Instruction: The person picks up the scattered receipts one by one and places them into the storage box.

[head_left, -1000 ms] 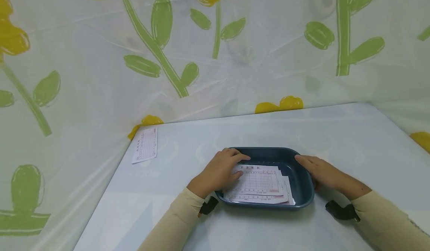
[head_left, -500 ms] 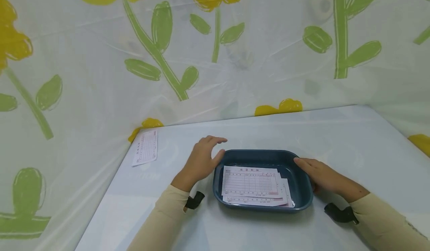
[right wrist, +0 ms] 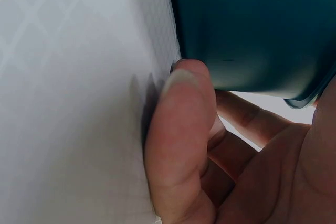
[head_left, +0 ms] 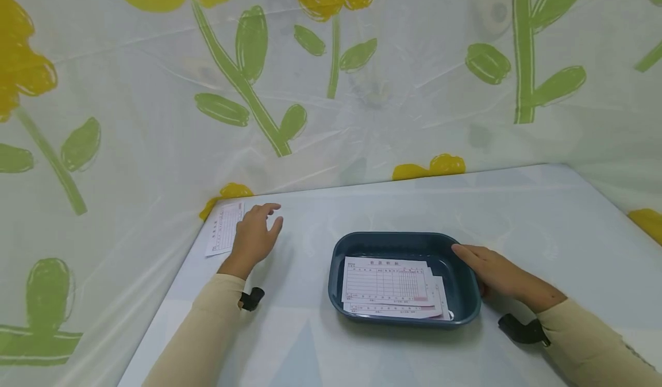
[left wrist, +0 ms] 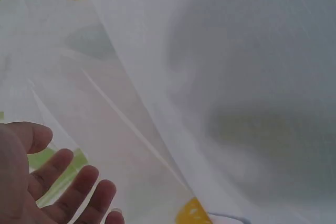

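Observation:
A dark blue tray (head_left: 394, 236) sits on the pale table, with several pink-lined paper slips (head_left: 388, 280) stacked inside. My right hand (head_left: 488, 269) holds the tray's right rim, fingers over the edge. The right wrist view shows the right hand (right wrist: 184, 145) with its thumb against the wall of the tray (right wrist: 252, 30) and the other fingers curled beneath. My left hand (head_left: 256, 234) hovers open, fingers spread, right beside a single loose slip (head_left: 222, 230) lying at the table's far left corner. The left wrist view shows only the left hand (left wrist: 47, 182) and sheeting.
A translucent plastic sheet (head_left: 362, 88) printed with yellow flowers and green stems walls in the table (head_left: 517, 214) at the back and both sides. The loose slip lies close to where the sheet meets the table's left edge.
My left hand has left the slips in the tray and moved left and away to the loose slip. The right hand has stayed on the tray's rim.

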Available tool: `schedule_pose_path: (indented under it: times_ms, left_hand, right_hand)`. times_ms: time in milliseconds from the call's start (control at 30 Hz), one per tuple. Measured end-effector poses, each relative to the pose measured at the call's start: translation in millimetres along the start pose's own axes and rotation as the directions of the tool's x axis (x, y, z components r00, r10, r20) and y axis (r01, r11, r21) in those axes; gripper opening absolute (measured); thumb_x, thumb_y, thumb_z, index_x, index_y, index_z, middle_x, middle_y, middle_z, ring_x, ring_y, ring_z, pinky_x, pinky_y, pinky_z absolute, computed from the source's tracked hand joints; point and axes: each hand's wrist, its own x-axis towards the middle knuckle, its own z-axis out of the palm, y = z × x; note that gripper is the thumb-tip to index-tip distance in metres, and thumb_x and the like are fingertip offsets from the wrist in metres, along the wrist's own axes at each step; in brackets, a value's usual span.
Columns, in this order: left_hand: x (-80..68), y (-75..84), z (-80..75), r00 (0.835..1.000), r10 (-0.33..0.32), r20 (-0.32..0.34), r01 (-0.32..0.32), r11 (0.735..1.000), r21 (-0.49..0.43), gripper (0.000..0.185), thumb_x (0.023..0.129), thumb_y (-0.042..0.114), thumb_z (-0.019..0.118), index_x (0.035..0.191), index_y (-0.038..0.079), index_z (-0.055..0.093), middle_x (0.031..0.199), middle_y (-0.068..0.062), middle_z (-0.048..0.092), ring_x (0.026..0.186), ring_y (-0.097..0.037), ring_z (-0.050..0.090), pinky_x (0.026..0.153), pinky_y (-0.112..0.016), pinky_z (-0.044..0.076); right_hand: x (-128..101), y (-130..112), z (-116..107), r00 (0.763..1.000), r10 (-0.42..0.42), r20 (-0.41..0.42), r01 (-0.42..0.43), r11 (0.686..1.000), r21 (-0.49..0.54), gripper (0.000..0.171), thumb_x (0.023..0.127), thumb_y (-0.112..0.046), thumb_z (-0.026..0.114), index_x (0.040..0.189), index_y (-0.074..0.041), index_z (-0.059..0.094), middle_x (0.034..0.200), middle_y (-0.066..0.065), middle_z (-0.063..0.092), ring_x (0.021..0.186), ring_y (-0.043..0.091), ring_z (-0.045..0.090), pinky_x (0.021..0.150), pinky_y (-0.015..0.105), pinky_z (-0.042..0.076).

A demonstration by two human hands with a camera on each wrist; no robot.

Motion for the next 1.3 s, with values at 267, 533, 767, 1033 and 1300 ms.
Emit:
schedule_pose_path:
  times_ms: [267, 533, 767, 1033, 1300]
  left_hand:
    - [9.7, -55.7, -6.9, 0.976, -0.209, 0.056, 0.21, 0.978, -0.007, 0.048, 0.103, 0.03, 0.049, 0.145, 0.008, 0.046, 0.141, -0.025, 0.048, 0.13, -0.046, 0.043, 0.104, -0.065, 0.034]
    - [13.1, -90.0, -11.3, 0.929, -0.348, 0.126, 0.351, 0.936, -0.002, 0.056, 0.104, 0.03, 0.043, 0.151, 0.001, 0.035, 0.145, -0.032, 0.038, 0.133, -0.049, 0.039, 0.111, -0.062, 0.034]
    - [11.9, -109.5, -10.3, 0.887, -0.434, 0.16, 0.435, 0.9, 0.032, 0.062, 0.103, 0.03, 0.045, 0.154, -0.001, 0.025, 0.152, -0.036, 0.028, 0.139, -0.052, 0.031, 0.115, -0.064, 0.028]
    - [10.1, -117.4, -9.9, 0.812, -0.525, 0.255, 0.517, 0.85, 0.102, 0.081, 0.101, 0.037, 0.049, 0.157, -0.003, 0.006, 0.152, -0.041, 0.02, 0.137, -0.055, 0.027, 0.114, -0.067, 0.027]
    - [11.5, -119.0, -8.7, 0.784, -0.536, 0.312, 0.517, 0.843, 0.149, 0.086, 0.101, 0.041, 0.048, 0.156, -0.005, 0.002, 0.149, -0.043, 0.019, 0.132, -0.057, 0.028, 0.109, -0.072, 0.029]
  right_hand:
    - [0.1, 0.8, 2.3, 1.0, 0.007, -0.004, -0.007, 1.0, 0.012, 0.072, 0.106, -0.053, 0.027, 0.149, 0.004, 0.037, 0.077, 0.008, 0.056, 0.062, 0.023, 0.056, 0.053, 0.038, 0.052]
    - [1.2, 2.4, 2.9, 1.0, 0.003, -0.002, -0.003, 1.0, 0.019, 0.072, 0.106, -0.053, 0.027, 0.15, 0.004, 0.036, 0.082, 0.008, 0.058, 0.063, 0.023, 0.057, 0.054, 0.038, 0.053]
    - [-0.5, 1.5, 2.7, 1.0, 0.011, -0.006, -0.011, 1.0, 0.019, 0.072, 0.107, -0.052, 0.027, 0.15, 0.005, 0.036, 0.081, 0.008, 0.058, 0.063, 0.023, 0.057, 0.054, 0.038, 0.052]
    - [-0.9, 0.0, 2.7, 1.0, 0.017, -0.007, -0.017, 1.0, 0.023, 0.073, 0.106, -0.053, 0.029, 0.149, 0.005, 0.036, 0.086, 0.009, 0.06, 0.064, 0.023, 0.058, 0.055, 0.038, 0.054]
    - [-0.2, 0.5, 2.7, 0.999, 0.035, -0.017, -0.034, 0.999, 0.021, 0.073, 0.105, -0.055, 0.029, 0.149, 0.004, 0.037, 0.09, 0.01, 0.06, 0.065, 0.022, 0.057, 0.055, 0.038, 0.053]
